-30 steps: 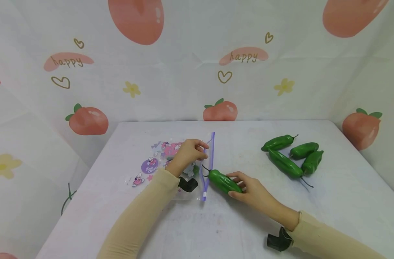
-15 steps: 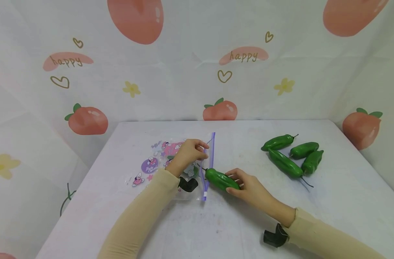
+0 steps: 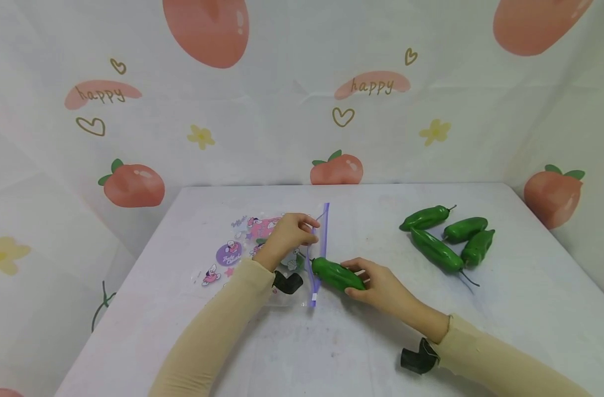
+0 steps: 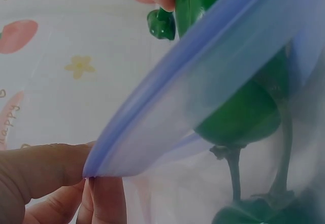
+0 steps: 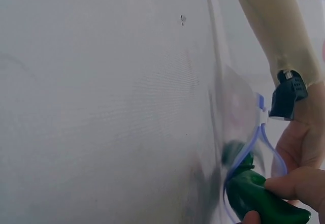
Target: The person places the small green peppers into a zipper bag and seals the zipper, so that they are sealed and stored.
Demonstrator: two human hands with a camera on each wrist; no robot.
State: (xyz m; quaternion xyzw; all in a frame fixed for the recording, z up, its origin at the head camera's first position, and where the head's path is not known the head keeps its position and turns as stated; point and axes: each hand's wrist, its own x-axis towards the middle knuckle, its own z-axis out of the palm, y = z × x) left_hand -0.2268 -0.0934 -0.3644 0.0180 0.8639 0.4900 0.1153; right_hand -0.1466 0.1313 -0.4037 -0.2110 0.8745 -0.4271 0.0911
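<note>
A clear printed zip bag (image 3: 230, 255) with a purple zip edge lies on the left half of the table. My left hand (image 3: 291, 234) pinches the upper lip of its mouth between thumb and fingers, as the left wrist view shows at the blue-purple rim (image 4: 139, 104). A long green pepper (image 3: 336, 274) is in my right hand (image 3: 381, 284), gripped near its tip, stem end pointing left into the bag's mouth. Through the plastic in the left wrist view, another green pepper (image 4: 254, 214) with its stem shows inside the bag.
Several more green peppers (image 3: 437, 251) lie grouped at the table's right rear. A fabric backdrop (image 3: 272, 127) printed with peaches hangs behind and beside the white table (image 3: 302, 353). Each wrist carries a small dark camera (image 3: 419, 357).
My right hand has moved slightly left, taking the pepper with it, so its stem end has entered the bag's mouth. The left hand has stayed in place on the bag's lip.
</note>
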